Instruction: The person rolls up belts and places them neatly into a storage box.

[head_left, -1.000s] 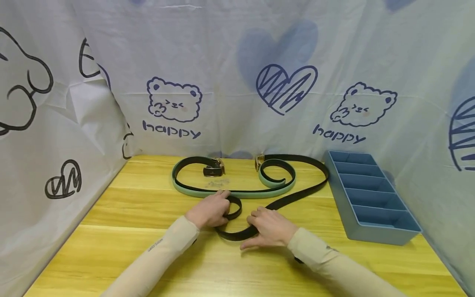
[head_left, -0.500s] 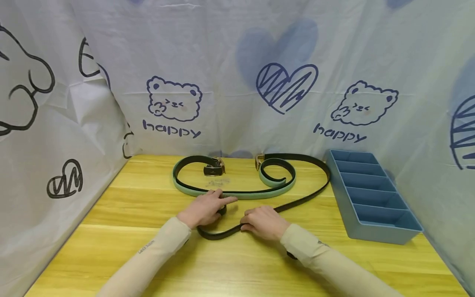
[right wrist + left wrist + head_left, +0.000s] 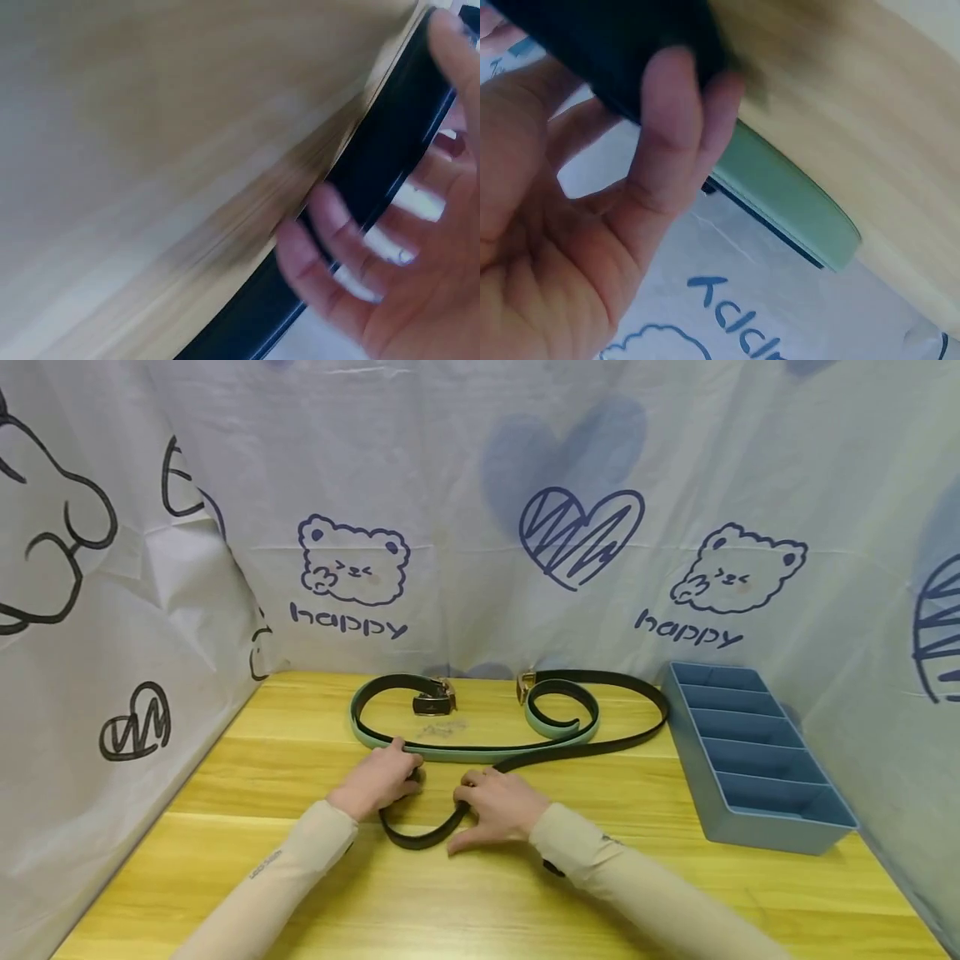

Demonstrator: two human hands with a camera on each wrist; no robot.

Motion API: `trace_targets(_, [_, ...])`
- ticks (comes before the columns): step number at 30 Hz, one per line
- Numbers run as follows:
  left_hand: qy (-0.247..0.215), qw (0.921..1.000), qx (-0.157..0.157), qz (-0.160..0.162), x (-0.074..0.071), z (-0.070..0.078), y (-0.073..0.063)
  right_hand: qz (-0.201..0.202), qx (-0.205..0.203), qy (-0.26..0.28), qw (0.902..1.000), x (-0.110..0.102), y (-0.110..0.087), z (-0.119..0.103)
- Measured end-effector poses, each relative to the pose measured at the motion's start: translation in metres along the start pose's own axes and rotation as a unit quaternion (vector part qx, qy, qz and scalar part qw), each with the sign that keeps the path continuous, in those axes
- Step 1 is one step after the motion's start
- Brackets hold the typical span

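Observation:
A black belt (image 3: 423, 841) stands on its edge on the table, bowed toward the near side, with a gold buckle (image 3: 527, 683) at the back. My left hand (image 3: 377, 781) grips its curled end, which the fingers mostly hide. In the left wrist view, the fingers (image 3: 671, 112) overlap the dark strap. My right hand (image 3: 501, 806) has its fingers hooked over the same belt farther along, the thumb spread away. Fingertips (image 3: 330, 214) cross the strap in the right wrist view. Just behind both hands lies a green belt (image 3: 465, 755) with a black inner side and a dark buckle (image 3: 433, 703).
A blue-grey organizer box (image 3: 780, 835) with several compartments stands at the right of the wooden table (image 3: 420, 910). A white printed cloth (image 3: 465, 527) hangs behind the table and along its sides.
Both hands have shifted left along with the near loop of the black belt. Its right-hand stretch has been drawn in closer to the green belt, which stays put.

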State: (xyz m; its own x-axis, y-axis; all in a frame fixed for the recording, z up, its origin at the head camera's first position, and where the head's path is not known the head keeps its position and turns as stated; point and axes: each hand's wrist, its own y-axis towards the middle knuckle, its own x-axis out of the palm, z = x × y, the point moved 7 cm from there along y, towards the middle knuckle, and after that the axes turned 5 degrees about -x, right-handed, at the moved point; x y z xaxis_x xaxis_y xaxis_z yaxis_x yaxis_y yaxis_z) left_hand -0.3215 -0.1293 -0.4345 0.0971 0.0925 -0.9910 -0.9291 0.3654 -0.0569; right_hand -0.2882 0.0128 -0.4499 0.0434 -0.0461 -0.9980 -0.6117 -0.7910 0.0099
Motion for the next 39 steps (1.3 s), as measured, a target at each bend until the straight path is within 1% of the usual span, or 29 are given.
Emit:
trace_targets(2, [-0.016, 0.9995, -0.01, -0.024, 0.0, -0.004, -0.005, -0.005, 0.023, -0.027, 0.9993, 0.002, 0.005, -0.003])
trace_targets(4, [-0.034, 0.9975, -0.021, -0.058, -0.001, -0.008, -0.01, 0.0, 0.038, -0.044, 0.9983, 0.004, 0.009, -0.006])
trace_targets(6, [-0.05, 0.9943, -0.03, -0.089, -0.001, -0.01, -0.015, 0.007, 0.04, -0.057, 0.9976, 0.004, 0.013, -0.007])
trace_targets(8, [-0.049, 0.9935, -0.025, -0.1, -0.003, -0.012, -0.017, 0.016, 0.032, -0.056, 0.9978, 0.003, 0.017, -0.008])
trace_targets(10, [-0.042, 0.9946, -0.014, -0.094, -0.004, -0.015, -0.018, 0.02, 0.013, -0.046, 0.9987, 0.002, 0.02, -0.009])
trace_targets(12, [-0.033, 0.9966, 0.001, -0.075, -0.004, -0.019, -0.016, 0.022, -0.011, -0.025, 0.9994, 0.001, 0.024, -0.011])
trace_targets(15, [-0.028, 0.9986, 0.018, -0.04, -0.004, -0.027, -0.014, 0.014, -0.043, 0.027, 0.9986, 0.0, 0.029, -0.014])
trace_targets(18, [-0.025, 0.9993, 0.019, -0.02, -0.004, -0.034, -0.012, -0.001, -0.065, 0.068, 0.9956, 0.0, 0.035, -0.017])
trace_targets(21, [-0.015, 0.9998, 0.011, -0.01, -0.004, -0.038, -0.01, -0.013, -0.074, 0.082, 0.9938, 0.0, 0.04, -0.022])
trace_targets(24, [-0.014, 0.9995, 0.027, -0.002, -0.005, -0.037, -0.008, -0.012, -0.062, 0.082, 0.9946, -0.002, 0.045, -0.024])
trace_targets(28, [-0.017, 0.9984, 0.054, 0.002, -0.006, -0.033, -0.007, -0.014, -0.032, 0.074, 0.9966, -0.004, 0.051, -0.023])
trace_targets(34, [0.009, 0.9993, 0.036, -0.005, -0.005, -0.034, -0.006, -0.026, -0.009, 0.031, 0.9991, 0.0, 0.06, -0.023])
trace_targets(37, [0.012, 0.9991, 0.039, -0.003, -0.005, -0.034, -0.006, -0.028, -0.001, 0.018, 0.9994, 0.002, 0.062, -0.025])
trace_targets(39, [0.012, 0.9988, 0.047, 0.002, -0.005, -0.033, -0.006, -0.025, 0.002, 0.013, 0.9996, 0.002, 0.063, -0.028])
